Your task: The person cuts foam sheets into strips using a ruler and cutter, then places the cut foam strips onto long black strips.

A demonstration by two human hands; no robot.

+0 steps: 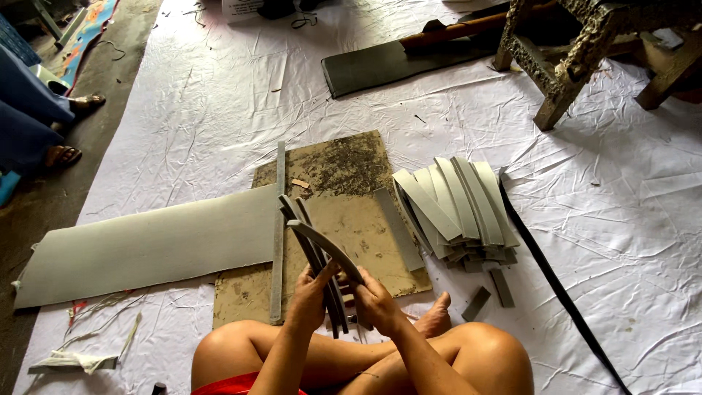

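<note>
Here, curved grey foam strips (322,252), bunched.

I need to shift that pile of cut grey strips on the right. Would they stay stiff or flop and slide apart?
Probably bendy: the strips held by the left hand and right hand curve in an arc. The pile of cut strips lies fanned and loose, so it would likely slide apart if pushed. They look thin, so probably light.
</note>
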